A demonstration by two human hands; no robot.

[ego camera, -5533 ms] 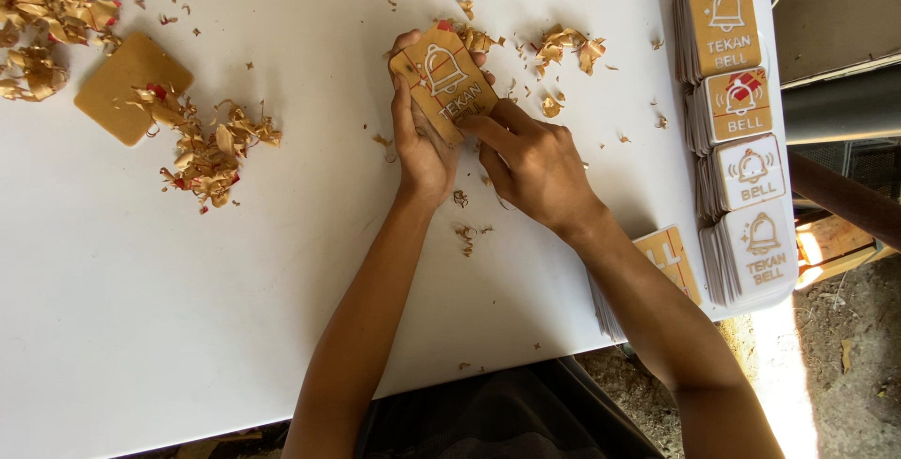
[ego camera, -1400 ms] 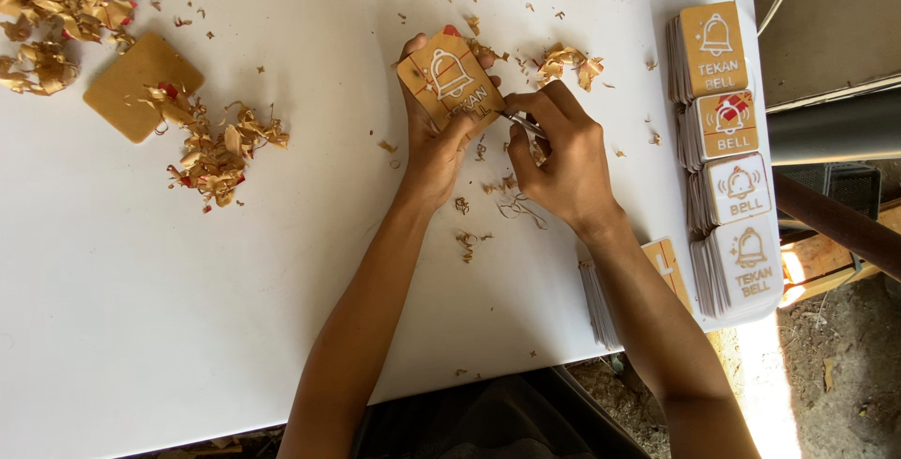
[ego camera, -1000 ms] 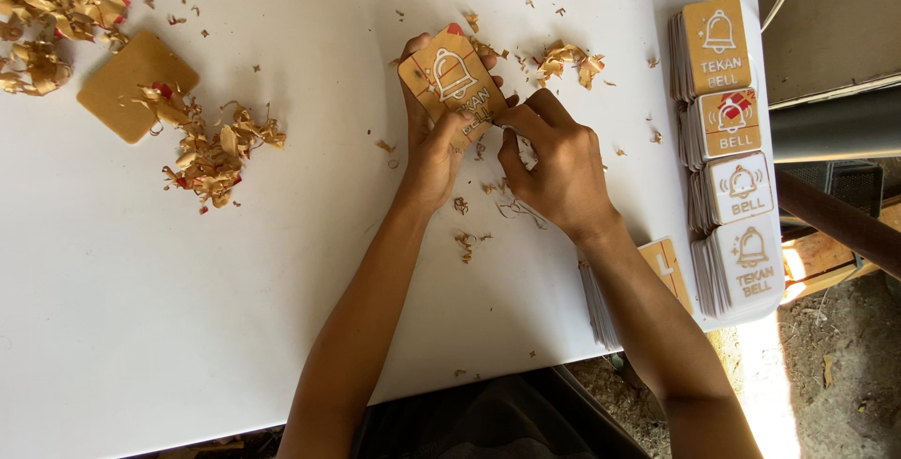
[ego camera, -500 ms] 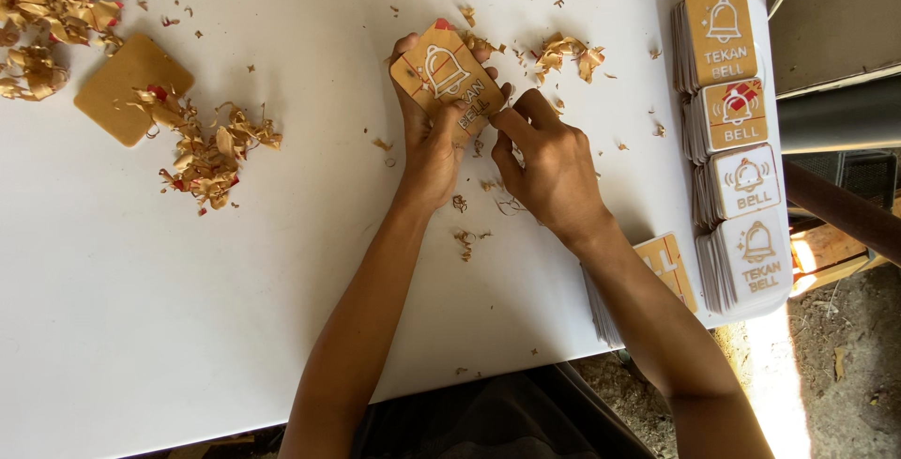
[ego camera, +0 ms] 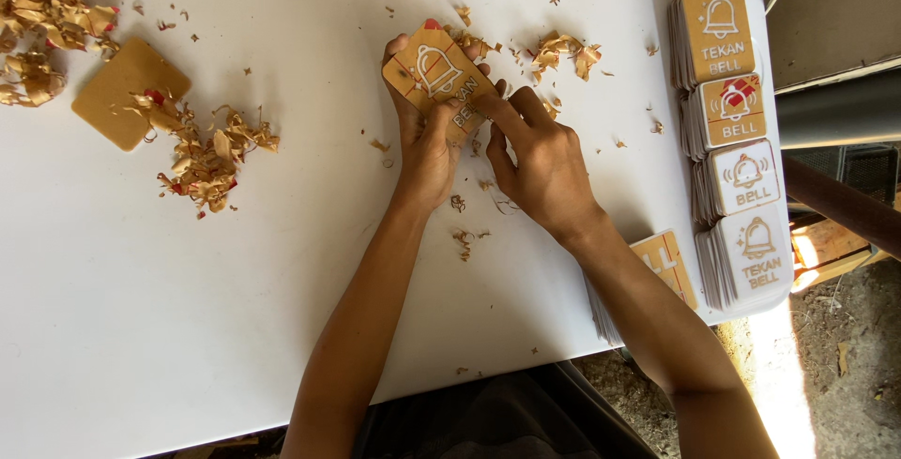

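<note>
Gripped in the left hand [ego camera: 424,145], a square brown plaque with a white bell outline [ego camera: 439,79] meets the right hand's [ego camera: 540,163] pinching fingertips [ego camera: 483,107], left of 4 stacked plaques [ego camera: 732,140].

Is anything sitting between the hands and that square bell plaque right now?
Nothing visible does. The left hand already grips the brown bell plaque from below, and the right hand has its fingertips on the plaque's lower edge. Paper scraps lie beside it on the white table, not in between.
</note>
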